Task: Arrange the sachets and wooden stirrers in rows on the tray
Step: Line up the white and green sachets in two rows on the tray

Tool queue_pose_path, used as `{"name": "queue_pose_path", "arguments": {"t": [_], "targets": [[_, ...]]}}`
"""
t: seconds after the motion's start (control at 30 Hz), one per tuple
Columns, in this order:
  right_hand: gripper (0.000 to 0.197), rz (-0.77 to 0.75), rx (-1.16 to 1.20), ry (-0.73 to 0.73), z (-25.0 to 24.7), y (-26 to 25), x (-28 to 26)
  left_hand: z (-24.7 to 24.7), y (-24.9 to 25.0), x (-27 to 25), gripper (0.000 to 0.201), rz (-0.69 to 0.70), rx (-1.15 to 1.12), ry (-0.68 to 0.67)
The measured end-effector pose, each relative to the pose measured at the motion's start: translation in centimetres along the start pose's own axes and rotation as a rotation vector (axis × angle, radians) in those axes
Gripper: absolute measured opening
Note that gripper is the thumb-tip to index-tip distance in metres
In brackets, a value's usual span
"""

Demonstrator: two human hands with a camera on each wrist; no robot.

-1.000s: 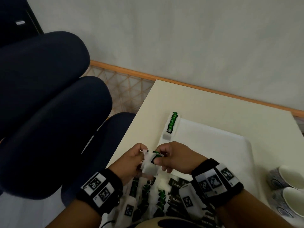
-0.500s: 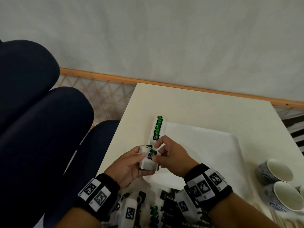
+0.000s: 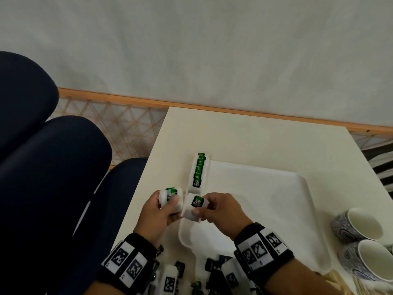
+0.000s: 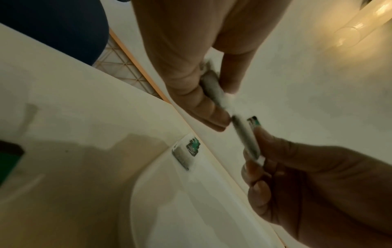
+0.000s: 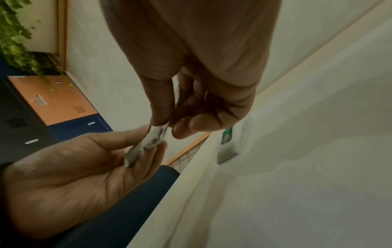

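Sachets are split between my two hands over the near-left corner of the white tray [image 3: 276, 209]. My right hand [image 3: 221, 211] pinches one green-tea sachet [image 3: 194, 207] between thumb and fingertips, label up, just above the tray's left rim. My left hand [image 3: 155, 211] grips a small stack of sachets [image 3: 170, 198] with curled fingers, held beside the right hand's sachet over the table's left edge; the two almost touch, and I cannot tell whether they do. In the left wrist view the stack [image 4: 247, 139] shows edge-on and blurred.

A row of green sachets [image 3: 198, 173] already lies along the tray's far-left edge, overlapping one another, running from the far corner toward my hands. More sachets [image 3: 214, 271], some with dark labels, lie loose on the cream table [image 3: 255, 137] near me, below my wrists, partly hidden by the wristbands. Two patterned cups [image 3: 359, 237] stand on the right, just beside the tray. What look like pale wooden stirrers [image 3: 338, 282] lie at the near right, blurred. Dark blue chairs [image 3: 53, 177] stand to the left of the table.
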State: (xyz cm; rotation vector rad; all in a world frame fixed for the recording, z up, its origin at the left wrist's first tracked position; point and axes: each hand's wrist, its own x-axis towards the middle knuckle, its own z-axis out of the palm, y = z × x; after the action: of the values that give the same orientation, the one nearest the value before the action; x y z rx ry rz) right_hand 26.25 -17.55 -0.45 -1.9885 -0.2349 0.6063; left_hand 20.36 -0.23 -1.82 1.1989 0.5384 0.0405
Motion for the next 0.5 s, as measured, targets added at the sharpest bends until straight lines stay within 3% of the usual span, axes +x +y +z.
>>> {"name": "queue_pose_path", "arguments": {"t": [0.13,0.23,0.3,0.5], "targets": [[0.019,0.086,-0.134,0.077,-0.8,1.1,2.4,-0.9,0.2,0.5,0.01,-0.034,-0.117,0.135],[0.032,0.096,-0.326,0.09,-0.6,1.6,4.5,-1.2,0.1,0.6,0.008,-0.043,-0.08,0.136],[0.031,0.07,-0.393,0.066,-0.1,1.5,5.5,-1.0,0.1,0.4,0.011,-0.042,-0.054,0.131],[0.034,0.111,-0.426,0.095,1.2,1.6,7.4,-1.0,0.3,0.0,0.012,-0.046,-0.043,0.123]]}}
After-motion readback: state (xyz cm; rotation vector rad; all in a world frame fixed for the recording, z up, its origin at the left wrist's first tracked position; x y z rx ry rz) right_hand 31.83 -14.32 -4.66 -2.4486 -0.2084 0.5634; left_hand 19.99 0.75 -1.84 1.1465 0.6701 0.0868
